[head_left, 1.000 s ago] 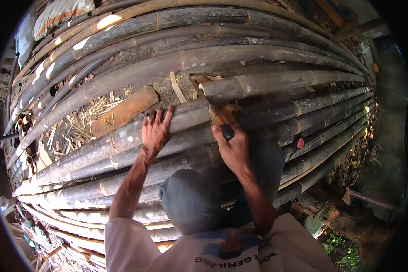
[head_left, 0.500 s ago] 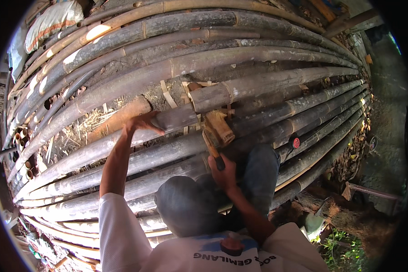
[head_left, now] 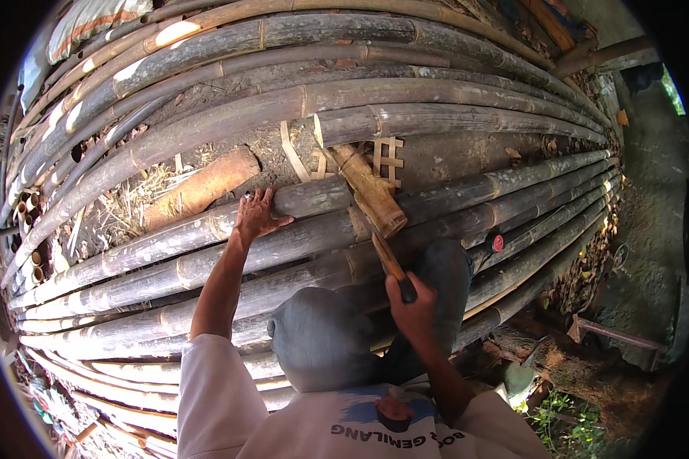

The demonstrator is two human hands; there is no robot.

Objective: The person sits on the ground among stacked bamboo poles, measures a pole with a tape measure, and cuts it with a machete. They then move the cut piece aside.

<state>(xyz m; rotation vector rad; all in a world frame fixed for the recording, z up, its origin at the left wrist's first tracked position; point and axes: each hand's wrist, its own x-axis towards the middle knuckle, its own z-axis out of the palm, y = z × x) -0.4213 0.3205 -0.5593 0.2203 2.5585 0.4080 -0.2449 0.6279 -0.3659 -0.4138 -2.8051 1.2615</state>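
My left hand [head_left: 259,214] lies flat on a grey-brown bamboo pole [head_left: 310,197], fingers spread, with a ring on one finger. In my right hand [head_left: 413,304] is the black grip of a long tool with a brown shaft [head_left: 389,255]. Its far end runs up beside a rough yellow-brown piece of wood [head_left: 375,200], and I cannot make out its tip. This wood lies across the poles by the end of the one under my left hand. Beyond it rests another bamboo pole [head_left: 444,121] with a pale cut end.
Many bamboo poles [head_left: 321,34] run side by side across the ground, beyond and under me. A flat brown plank [head_left: 207,187] and pale slatted strips [head_left: 388,159] lie between them. A black and red round object [head_left: 497,243] sits right of my knee [head_left: 445,279].
The pole under my left hand and the pole with the pale end, close together before, are now farther apart. My left hand has settled flat; my right has moved rightward with the tool.
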